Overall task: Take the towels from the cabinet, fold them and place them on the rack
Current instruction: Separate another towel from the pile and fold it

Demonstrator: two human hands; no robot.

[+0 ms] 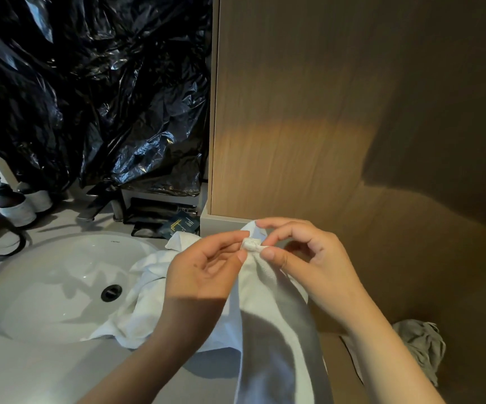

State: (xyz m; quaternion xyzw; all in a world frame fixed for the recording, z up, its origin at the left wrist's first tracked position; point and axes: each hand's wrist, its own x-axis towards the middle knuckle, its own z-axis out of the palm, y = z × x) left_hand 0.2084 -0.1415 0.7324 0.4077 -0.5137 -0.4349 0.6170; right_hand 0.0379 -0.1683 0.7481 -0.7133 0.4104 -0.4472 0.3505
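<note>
A white towel (268,322) hangs from my two hands over the right end of the grey counter (31,371). My left hand (203,275) and my right hand (303,252) pinch a small bunched corner of it between thumb and fingers, close together. A second white towel (145,290) lies crumpled on the counter and droops over the right rim of the sink (60,287). The wooden cabinet door (323,112) stands shut right behind my hands. No rack is in view.
Black plastic sheeting (90,91) covers the wall above the sink. A faucet (95,205), pump bottles (11,205) and dark packets (160,220) stand at the back of the counter. A grey cloth (422,345) lies low at the right.
</note>
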